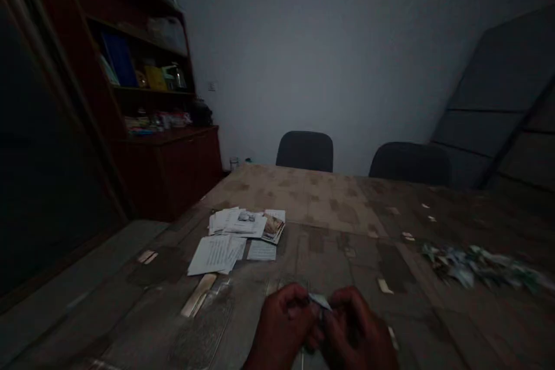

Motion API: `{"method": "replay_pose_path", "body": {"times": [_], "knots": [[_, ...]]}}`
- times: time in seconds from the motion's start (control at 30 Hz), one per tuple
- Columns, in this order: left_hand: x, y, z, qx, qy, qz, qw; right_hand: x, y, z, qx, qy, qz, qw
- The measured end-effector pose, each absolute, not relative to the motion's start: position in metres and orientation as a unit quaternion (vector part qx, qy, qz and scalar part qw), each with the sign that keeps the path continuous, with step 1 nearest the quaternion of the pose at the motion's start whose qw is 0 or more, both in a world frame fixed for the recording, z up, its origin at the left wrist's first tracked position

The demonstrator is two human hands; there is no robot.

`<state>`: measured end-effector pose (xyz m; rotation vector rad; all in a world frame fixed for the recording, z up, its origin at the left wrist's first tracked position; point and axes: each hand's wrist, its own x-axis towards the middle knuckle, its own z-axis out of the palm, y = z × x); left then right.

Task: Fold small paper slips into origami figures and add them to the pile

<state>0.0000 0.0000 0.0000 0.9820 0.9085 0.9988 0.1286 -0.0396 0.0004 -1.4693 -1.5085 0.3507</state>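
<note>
While the left hand (pixel 284 324) and right hand (pixel 358 329) pinched the paper scrap (pixel 319 300) at the near edge, I feared dim light might cause a slip

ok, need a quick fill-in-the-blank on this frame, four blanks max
1. The left hand and right hand pinch between them a small pale scrap of ____.
2. The number of dark chairs behind the far edge of the table is ____.
3. The printed sheets lie ahead and to the ____ of the hands.
4. The heap of crumpled bits lies on the table's ____ side.

Missing words: paper; two; left; right.
</note>
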Motion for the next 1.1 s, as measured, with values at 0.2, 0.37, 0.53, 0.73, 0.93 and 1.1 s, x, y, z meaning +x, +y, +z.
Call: {"method": "replay_pose_path", "body": {"times": [0.2, 0.37, 0.53, 0.73, 0.93, 1.1], "knots": [[-0.006, -0.002, -0.009, 0.434, 0.37, 0.439, 0.694, 0.131, -0.037, -0.001, -0.58, -0.647, 0.109, 0.483], [-0.007, -0.001, -0.009, 0.425, 0.351, 0.439, 0.71, 0.131, -0.038, -0.002, -0.542, -0.668, 0.127, 0.494], [-0.01, -0.003, -0.006, 0.432, 0.349, 0.449, 0.7, 0.133, -0.041, 0.002, -0.563, -0.591, 0.239, 0.526], [-0.011, -0.005, 0.0, 0.476, 0.381, 0.483, 0.629, 0.133, -0.037, -0.003, -0.557, -0.532, 0.372, 0.517], [-0.011, -0.009, 0.002, 0.508, 0.365, 0.497, 0.601, 0.131, -0.038, -0.01, -0.544, -0.553, 0.397, 0.49], [-0.009, -0.009, -0.001, 0.5, 0.373, 0.502, 0.599, 0.132, -0.04, -0.008, -0.565, -0.579, 0.363, 0.463]]}}
